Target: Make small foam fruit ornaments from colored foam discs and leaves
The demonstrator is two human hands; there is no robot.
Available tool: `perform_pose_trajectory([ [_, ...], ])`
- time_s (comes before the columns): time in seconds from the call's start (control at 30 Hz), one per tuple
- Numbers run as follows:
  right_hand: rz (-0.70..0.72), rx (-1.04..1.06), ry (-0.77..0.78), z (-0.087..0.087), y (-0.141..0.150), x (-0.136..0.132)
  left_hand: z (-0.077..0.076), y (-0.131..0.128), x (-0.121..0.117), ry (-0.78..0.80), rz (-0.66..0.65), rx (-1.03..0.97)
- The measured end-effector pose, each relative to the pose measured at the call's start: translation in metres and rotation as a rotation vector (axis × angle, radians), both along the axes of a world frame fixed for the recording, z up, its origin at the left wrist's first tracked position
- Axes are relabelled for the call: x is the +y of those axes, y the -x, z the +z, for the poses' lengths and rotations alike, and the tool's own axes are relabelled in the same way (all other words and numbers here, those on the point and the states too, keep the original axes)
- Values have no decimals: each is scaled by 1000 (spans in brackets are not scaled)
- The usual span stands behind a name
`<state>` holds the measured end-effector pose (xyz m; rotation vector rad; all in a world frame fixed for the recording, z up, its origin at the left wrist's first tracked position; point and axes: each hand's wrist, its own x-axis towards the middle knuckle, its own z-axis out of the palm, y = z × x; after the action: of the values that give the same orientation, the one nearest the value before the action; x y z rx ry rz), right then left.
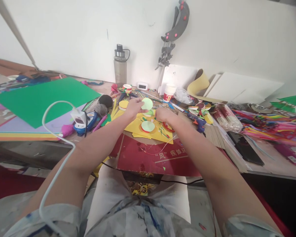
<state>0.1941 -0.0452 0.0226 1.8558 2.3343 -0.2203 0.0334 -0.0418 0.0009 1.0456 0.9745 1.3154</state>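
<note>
A pale green paper disc (147, 104) is pinched upright by its edge in my left hand (133, 108), over the middle of the work area. Just to its right, my right hand (163, 114) is closed, with its fingertips low by another green round piece (149, 113). What those fingers hold, if anything, I cannot make out. Below both hands a pale green disc with a red edge (148, 126) lies flat on yellow paper (133, 126). A red ring (168, 127) shows partly from under my right hand. Beside my left hand sits a round piece with a yellow top (123, 105).
A red board (143, 158) lies at the front edge. Green sheets (46, 98) and a blue power strip with a white charger (85, 121) are at left. A bottle (120, 67) and paper cup (169, 92) stand behind. A phone (245, 148) and pipe cleaners (266, 123) lie right.
</note>
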Motion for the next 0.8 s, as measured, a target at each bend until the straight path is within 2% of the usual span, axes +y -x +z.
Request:
perform_pose_trajectory([
  [0.17, -36, -28, 14, 8, 5, -6, -1, 0, 1, 6, 2, -34],
  [0.33, -86, 126, -19, 13, -15, -16, 5, 0, -4, 31, 0, -46],
  [0.4, -199, 431, -74, 10, -25, -17, 7, -1, -7, 42, 6, -39],
  [0.47, -305, 888, -171, 6, -31, -17, 8, -3, -9, 47, 6, -34],
  [0.5, -328, 1109, -217, 3, -32, -17, 9, -3, -10, 49, -2, -27],
  [0.57, -310, 1417, -260, -3, -32, -17, 10, -5, -13, 54, -32, 1],
  [0.67, -292, 1607, -240, -10, -31, -18, 10, -7, -16, 48, -78, 62],
  [0.8, -259, 1655, -200, -17, -36, -17, 10, -12, -20, 35, -112, 85],
])
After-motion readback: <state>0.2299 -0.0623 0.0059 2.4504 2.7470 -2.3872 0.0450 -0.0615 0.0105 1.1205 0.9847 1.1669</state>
